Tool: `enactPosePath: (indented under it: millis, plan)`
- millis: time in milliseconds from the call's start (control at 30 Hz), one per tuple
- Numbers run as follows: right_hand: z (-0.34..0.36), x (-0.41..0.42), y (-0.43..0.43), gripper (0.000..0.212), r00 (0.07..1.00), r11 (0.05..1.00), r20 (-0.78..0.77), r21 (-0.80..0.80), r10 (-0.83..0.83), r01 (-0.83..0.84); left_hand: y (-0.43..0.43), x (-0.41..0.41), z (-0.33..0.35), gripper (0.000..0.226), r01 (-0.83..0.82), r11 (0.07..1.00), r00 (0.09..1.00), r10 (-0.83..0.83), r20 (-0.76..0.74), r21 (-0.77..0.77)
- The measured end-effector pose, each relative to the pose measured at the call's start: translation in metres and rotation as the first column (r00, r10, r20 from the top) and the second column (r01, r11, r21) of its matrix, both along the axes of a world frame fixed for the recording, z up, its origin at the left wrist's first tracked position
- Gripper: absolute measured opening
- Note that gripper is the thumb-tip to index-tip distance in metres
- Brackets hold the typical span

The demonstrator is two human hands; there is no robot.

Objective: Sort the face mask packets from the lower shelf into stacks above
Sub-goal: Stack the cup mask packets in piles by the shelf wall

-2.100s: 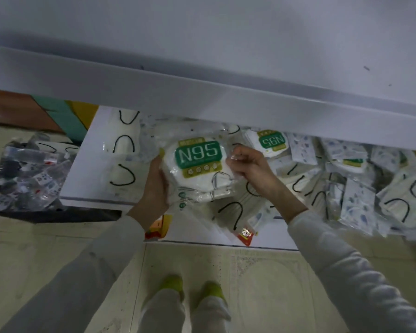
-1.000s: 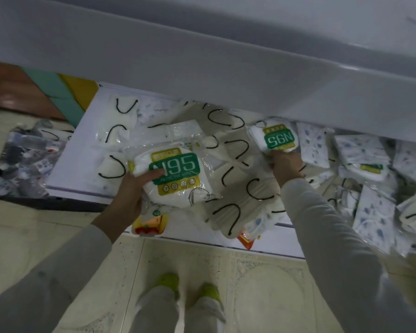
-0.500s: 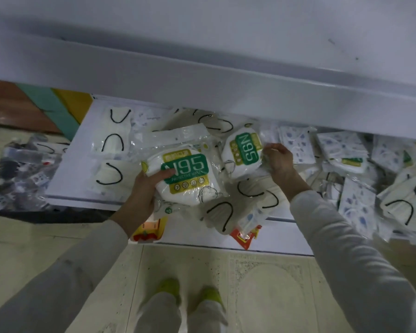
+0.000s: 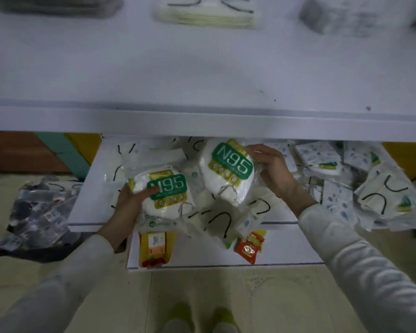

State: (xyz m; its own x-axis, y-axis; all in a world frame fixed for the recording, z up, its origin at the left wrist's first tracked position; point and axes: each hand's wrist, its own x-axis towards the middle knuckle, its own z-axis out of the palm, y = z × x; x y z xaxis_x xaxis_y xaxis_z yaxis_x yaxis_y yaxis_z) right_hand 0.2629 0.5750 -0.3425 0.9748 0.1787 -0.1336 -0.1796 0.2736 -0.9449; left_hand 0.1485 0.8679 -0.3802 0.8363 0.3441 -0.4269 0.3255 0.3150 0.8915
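Head view: my left hand [image 4: 127,203] grips a white plastic N95 mask packet [image 4: 168,193], my right hand [image 4: 274,171] holds a second N95 packet [image 4: 228,169]; both seem light, slippery, best pinched at edges.

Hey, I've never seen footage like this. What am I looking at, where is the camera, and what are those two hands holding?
There is no machine here. This is one picture from a camera worn on a person's head, looking down past their arms to their own feet. The left hand grips a white packet marked N95. The right hand holds a second N95 packet, tilted. Under them is the lower shelf, which carries a loose heap of mask packets, some with black ear loops and some with a blue print. Above it runs the upper shelf, where a blurred stack of masks sits at the far edge. A dark bag of more packets lies on the floor to the left.
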Motion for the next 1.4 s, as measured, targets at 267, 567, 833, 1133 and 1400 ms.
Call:
enactPosePath:
  millis: [267, 567, 833, 1133, 1400]
  plan:
    - [0.056, -0.052, 0.085, 0.014, 0.907, 0.82, 0.235, -0.545, 0.349, -0.175, -0.028, -0.018, 0.054, 0.066, 0.145, 0.973, 0.987, -0.156, -0.046, -0.182]
    - [0.094, -0.08, 0.127, 0.009, 0.869, 0.818, 0.459, -0.563, 0.186, 0.122, 0.006, -0.036, 0.101, 0.033, 0.294, 0.936, 0.954, -0.276, 0.114, -0.192]
    - [0.123, -0.1, 0.119, 0.04, 0.987, 0.94, 0.115, -0.335, 0.11, -0.066, 0.03, -0.033, 0.137, 0.089, 0.289, 0.945, 0.949, -0.261, 0.177, -0.155]
    - [0.143, -0.148, 0.101, 0.057, 0.917, 0.898, -0.131, -0.19, 0.377, -0.396, 0.011, -0.093, 0.172, 0.047, 0.296, 0.944, 0.946, -0.269, 0.18, -0.145]
    - [0.171, -0.205, 0.07, 0.074, 0.901, 0.858, 0.078, -0.349, 0.428, -0.377, -0.002, -0.149, 0.201, 0.107, 0.373, 0.927, 0.894, -0.349, 0.281, -0.033]
